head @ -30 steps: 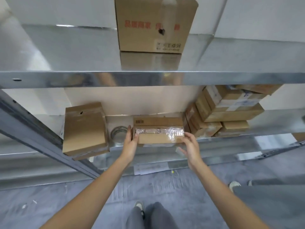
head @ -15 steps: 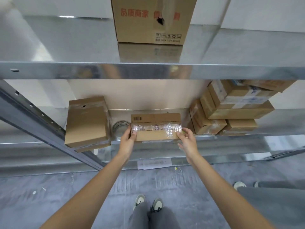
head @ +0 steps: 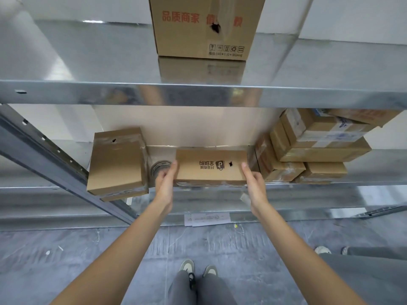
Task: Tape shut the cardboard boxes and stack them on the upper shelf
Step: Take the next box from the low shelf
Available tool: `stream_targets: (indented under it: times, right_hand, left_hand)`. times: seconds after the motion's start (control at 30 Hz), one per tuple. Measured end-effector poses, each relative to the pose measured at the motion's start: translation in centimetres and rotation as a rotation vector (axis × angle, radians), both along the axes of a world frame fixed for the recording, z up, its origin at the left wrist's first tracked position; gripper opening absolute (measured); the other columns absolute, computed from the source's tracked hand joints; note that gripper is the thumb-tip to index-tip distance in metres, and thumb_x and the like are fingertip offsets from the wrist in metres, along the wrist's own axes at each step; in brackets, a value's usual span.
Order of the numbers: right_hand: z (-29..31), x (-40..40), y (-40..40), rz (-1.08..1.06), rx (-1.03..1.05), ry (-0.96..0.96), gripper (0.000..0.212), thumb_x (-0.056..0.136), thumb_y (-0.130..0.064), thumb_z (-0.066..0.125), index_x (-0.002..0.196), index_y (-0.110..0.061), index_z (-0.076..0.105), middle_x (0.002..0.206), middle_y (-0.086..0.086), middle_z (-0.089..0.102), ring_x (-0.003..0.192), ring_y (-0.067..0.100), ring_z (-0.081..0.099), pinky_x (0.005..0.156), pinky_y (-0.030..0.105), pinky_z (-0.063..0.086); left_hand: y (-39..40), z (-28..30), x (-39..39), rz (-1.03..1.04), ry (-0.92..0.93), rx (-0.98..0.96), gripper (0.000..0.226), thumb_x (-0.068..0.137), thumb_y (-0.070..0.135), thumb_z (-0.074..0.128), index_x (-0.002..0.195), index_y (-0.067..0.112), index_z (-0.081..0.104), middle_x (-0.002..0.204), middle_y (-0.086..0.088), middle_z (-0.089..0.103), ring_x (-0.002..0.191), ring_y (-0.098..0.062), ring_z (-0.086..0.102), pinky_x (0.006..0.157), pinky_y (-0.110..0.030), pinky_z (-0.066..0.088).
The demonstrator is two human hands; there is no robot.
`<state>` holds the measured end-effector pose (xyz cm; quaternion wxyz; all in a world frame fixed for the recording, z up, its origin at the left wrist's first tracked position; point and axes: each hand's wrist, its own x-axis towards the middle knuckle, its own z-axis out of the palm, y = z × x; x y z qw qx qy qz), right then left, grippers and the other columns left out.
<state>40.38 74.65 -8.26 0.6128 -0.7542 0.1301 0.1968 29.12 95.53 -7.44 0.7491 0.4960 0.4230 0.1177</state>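
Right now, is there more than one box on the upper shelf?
No, a single cardboard box with red print stands on the upper shelf; the other boxes sit on the shelf below.

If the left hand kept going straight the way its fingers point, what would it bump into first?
Probably the roll of tape lying just beyond the left hand, between the box it holds and the taped box on the left. Depth is hard to judge here.
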Motion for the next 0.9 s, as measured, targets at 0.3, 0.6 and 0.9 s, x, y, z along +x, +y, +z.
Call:
stream_targets:
  times: [0.3,0.6,0.9]
  right_hand:
    - [-1.7,-0.2,-0.6,0.021,0.034,0.049,0.054,0.083,-0.06,0.064,0.109,-0.013,0.055,0.113,0.001,0.059,0.105,0.014,0.055,0.1,0.04,0.044]
    - [0.8,4.0,1.9,0.116,0.158,0.021,0.044,0.086,-0.038,0.07,0.117,-0.006,0.063,0.115,0.01,0.069,0.112,0.026,0.062,0.107,0.045,0.043]
    - [1.0,7.8,7.5,0.313,0.08,0.066,0.045,0.085,-0.037,0.072,0.116,-0.007,0.057,0.113,0.012,0.068,0.095,0.021,0.066,0.075,0.03,0.054]
  left_hand:
    - [-0.1,-1.0,0.2,-0.063,-0.007,0.088,0.05,0.089,0.027,0.069,0.134,0.013,0.052,0.127,0.003,0.059,0.116,-0.012,0.053,0.103,-0.028,0.037]
    - [-2.0,-1.5,-2.9,-0.119,0.116,0.036,0.046,0.091,0.052,0.056,0.129,0.028,0.047,0.102,-0.008,0.068,0.091,-0.023,0.07,0.087,-0.047,0.056]
    - [-4.7,-2.3,-4.3,-0.406,0.097,0.135,0.063,0.076,0.063,0.059,0.104,0.007,0.052,0.07,-0.008,0.07,0.072,-0.021,0.07,0.086,-0.04,0.055]
